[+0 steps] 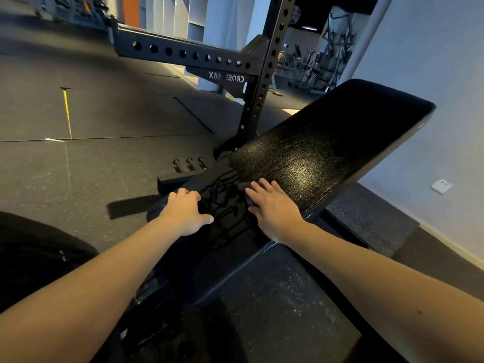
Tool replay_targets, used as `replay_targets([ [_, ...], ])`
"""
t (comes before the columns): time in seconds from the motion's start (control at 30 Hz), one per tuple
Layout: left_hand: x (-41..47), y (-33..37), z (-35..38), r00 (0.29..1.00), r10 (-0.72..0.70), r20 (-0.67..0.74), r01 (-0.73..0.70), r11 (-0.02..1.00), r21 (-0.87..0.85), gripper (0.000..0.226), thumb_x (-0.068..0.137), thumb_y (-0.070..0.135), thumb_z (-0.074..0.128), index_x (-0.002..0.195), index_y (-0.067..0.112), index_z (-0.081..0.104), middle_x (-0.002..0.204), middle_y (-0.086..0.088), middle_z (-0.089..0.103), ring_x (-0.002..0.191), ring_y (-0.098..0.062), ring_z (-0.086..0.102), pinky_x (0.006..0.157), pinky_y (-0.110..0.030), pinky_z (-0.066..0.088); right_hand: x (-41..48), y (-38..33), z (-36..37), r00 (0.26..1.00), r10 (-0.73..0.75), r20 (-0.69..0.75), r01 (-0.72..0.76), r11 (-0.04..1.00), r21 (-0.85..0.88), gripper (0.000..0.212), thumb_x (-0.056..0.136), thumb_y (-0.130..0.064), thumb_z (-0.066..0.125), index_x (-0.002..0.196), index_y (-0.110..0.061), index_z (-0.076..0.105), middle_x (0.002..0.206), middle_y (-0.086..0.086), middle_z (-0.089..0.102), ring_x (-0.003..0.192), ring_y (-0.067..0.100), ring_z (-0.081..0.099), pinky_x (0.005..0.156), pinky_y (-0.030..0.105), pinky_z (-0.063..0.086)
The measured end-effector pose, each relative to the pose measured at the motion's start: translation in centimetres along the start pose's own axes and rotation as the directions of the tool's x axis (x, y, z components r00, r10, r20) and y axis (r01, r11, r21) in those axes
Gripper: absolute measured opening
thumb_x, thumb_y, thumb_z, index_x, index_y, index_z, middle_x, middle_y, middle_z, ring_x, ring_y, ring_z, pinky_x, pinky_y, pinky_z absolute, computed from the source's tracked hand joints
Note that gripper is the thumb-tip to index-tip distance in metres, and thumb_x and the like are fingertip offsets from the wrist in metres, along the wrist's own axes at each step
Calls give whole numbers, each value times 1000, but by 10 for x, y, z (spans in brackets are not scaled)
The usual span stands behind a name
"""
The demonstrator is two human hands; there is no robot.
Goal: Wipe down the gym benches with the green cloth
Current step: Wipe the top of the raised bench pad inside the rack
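A black padded gym bench (327,142) runs from the lower middle up to the right, its near part shiny and streaked wet. My left hand (184,212) grips the bench's left edge, with the fingers curled over the side and the thumb on top. My right hand (272,208) lies flat on the pad with straight fingers, pressing on a cloth (242,187). Only a small dark corner of the cloth shows past the fingertips, and its colour looks grey in this light.
A black perforated rack upright and crossbeam (259,95) stand just left of the bench. Dark rubber floor tiles spread to the left, with a yellow-handled tool (66,106) lying on them. A pale wall with a socket (441,186) closes the right side. Other gym machines stand far behind.
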State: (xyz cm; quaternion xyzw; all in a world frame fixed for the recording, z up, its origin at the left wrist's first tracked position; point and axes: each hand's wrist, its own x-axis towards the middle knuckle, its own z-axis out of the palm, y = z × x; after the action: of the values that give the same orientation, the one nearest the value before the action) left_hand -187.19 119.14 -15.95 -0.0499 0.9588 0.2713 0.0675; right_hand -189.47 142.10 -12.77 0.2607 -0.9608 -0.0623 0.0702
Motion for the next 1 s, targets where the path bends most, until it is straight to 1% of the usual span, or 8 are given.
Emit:
replay_targets([
  [0.1,5,-14,-3,998,-62,15,62,998,-22,79,90,52,68,153,18,35,153,-8,31,145,-35,21,112,-47,35,32,-4,5,1000,-2,15,3,999,-52,55,110,-32,38,160,-16,24,169,5,19,157,27,6,128,41,3],
  [0.33,2,-31,1,994,-72,88,74,997,-18,88,89,52,71,159,27,25,158,-5,24,147,-36,15,117,-52,30,106,-18,5,999,17,43,-13,994,-105,56,109,-31,39,161,-16,23,169,6,17,157,30,6,127,43,7],
  [0.4,1,-32,4,994,-77,80,78,997,-8,89,88,55,70,159,27,24,157,-6,24,146,-36,16,116,-51,31,101,-18,4,999,10,47,-5,995,-95,55,109,-32,37,160,-17,25,169,6,17,157,29,6,127,43,7],
  [0.5,2,-32,5,994,-69,83,67,998,21,91,89,56,69,159,25,21,158,-7,23,146,-37,16,115,-51,33,63,-14,3,997,-69,23,71,995,-67,51,109,-31,40,157,-17,32,167,6,23,156,28,10,126,42,9],
  [0.63,7,-33,-5,983,-41,177,24,995,96,97,88,56,69,161,25,13,158,-7,19,147,-37,15,114,-50,34,20,0,-1,989,-137,63,138,990,-15,53,110,-32,39,160,-17,29,169,5,19,158,26,6,127,39,3],
  [0.73,11,-36,-12,975,-37,217,8,991,135,99,88,52,72,162,27,11,156,-6,19,144,-36,17,113,-50,36,37,-1,-3,989,-142,50,144,989,-46,53,110,-32,40,160,-17,29,169,4,20,157,25,8,127,38,4],
  [0.9,9,-42,-3,987,-6,158,-8,996,90,96,87,50,72,161,28,14,156,-5,20,143,-35,18,112,-50,37,126,-10,0,988,-118,96,132,980,-151,52,107,-28,43,157,-16,33,165,7,26,154,29,16,124,42,14],
  [1.0,6,-47,2,995,1,98,-6,999,51,93,86,51,73,159,32,19,154,-1,23,143,-31,20,111,-52,39,168,-22,1,989,-52,138,82,972,-221,45,106,-29,39,148,-15,46,158,8,36,148,34,23,121,45,20],
])
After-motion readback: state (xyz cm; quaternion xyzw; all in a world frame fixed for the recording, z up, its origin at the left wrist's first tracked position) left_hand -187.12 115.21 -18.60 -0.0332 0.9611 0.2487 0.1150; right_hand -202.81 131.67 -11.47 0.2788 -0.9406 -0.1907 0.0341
